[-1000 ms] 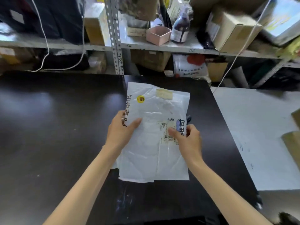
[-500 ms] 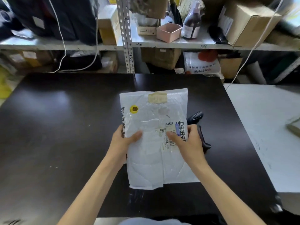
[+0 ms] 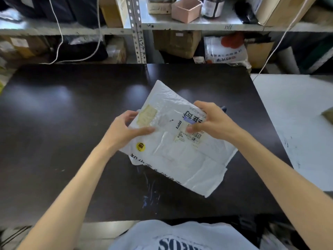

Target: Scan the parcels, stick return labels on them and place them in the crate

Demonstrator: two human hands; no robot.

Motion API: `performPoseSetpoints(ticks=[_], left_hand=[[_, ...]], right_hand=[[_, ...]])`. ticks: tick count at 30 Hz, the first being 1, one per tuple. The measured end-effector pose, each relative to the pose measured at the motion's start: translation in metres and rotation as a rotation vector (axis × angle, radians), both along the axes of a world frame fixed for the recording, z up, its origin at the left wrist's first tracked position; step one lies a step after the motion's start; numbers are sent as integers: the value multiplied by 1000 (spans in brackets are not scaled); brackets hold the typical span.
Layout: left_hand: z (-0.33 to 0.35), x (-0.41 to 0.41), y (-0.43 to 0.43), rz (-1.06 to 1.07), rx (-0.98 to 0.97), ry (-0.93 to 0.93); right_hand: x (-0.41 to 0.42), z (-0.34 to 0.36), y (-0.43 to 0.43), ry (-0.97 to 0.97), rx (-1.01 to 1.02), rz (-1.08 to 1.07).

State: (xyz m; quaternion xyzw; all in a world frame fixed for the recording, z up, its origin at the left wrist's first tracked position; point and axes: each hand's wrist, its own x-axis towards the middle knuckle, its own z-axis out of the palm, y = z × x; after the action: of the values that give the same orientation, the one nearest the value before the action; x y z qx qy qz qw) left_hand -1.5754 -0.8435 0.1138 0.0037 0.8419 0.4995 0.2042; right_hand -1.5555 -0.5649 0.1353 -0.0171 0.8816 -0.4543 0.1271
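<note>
Both grips, left hand and right hand, pinch tilted parcel between them.

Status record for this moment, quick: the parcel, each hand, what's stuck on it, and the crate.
parcel: white plastic mailer, held at an angle over the dark table
left hand: grips the parcel's edge beside the tan tape patch
right hand: grips the opposite edge, thumb on the barcode label
other marks: round yellow sticker, printed black lettering
crate: not in view
</note>
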Motion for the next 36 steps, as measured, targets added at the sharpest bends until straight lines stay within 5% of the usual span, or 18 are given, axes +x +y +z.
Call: performPoseSetpoints(ticks=[3,9,13,17,26,33,36], left_hand=[[1,9,6,-280,60,-222],[-21,37,8,-159,220,-228],[-39,48,-7,-19,295,-287],[-51,55,-17,36,357,-323],[-66,66,-16,85,383,-369],[-67,70,-12,133,426,-411],[-68,68,-8,208,456,-395]], right_hand=[[-5,2,-2,-3,47,67],[-6,-11,-4,35,127,100],[-7,-34,13,132,-18,-207],[-9,-70,47,146,143,-626],[-12,-140,66,-155,542,-685],[-18,-135,69,-102,337,-639],[-16,-108,60,-20,100,-685]])
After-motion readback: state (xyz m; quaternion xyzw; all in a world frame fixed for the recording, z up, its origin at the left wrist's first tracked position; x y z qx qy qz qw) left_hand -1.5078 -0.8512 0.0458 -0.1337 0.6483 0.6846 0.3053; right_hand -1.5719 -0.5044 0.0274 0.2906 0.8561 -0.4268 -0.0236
